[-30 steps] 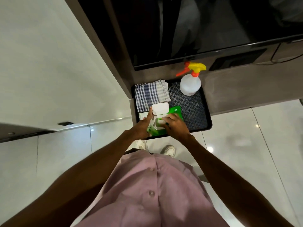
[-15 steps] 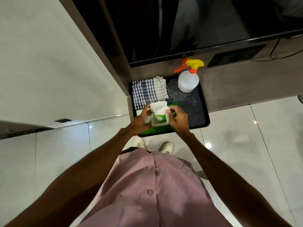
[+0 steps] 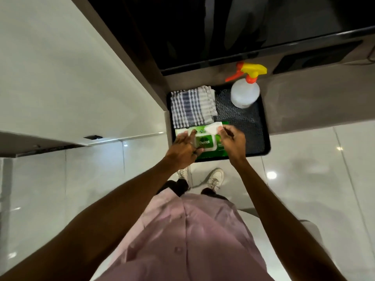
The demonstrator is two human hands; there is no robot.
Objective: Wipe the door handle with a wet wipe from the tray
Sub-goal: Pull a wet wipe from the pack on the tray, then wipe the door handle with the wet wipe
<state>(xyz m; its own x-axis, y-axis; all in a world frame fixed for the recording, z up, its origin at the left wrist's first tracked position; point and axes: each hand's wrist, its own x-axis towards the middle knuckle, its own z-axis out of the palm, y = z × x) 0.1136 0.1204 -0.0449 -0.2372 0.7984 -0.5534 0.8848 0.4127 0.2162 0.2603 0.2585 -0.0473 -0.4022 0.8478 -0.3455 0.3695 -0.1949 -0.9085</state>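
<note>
A green wet wipe pack (image 3: 220,148) with a white lid lies at the front left of the black tray (image 3: 266,138); the lid is down. My left hand (image 3: 183,148) lies on the pack's left part, fingers spread over it and the lid, holding it down. My right hand (image 3: 231,139) is just right of the lid and pinches a white wet wipe (image 3: 213,127), which sticks out toward the pack's far edge. No door handle can be made out in the head view.
A folded blue-and-white checked cloth (image 3: 192,106) lies in the tray's back left. A clear spray bottle (image 3: 244,94) with a yellow and orange trigger stands at its back right. A white door panel (image 3: 71,78) is at left, glossy tiled floor (image 3: 314,169) below.
The pack's lid stood open; it is now down. The pack, lifted off the tray half a second ago, lies flat again. A wipe has come out in my right hand.
</note>
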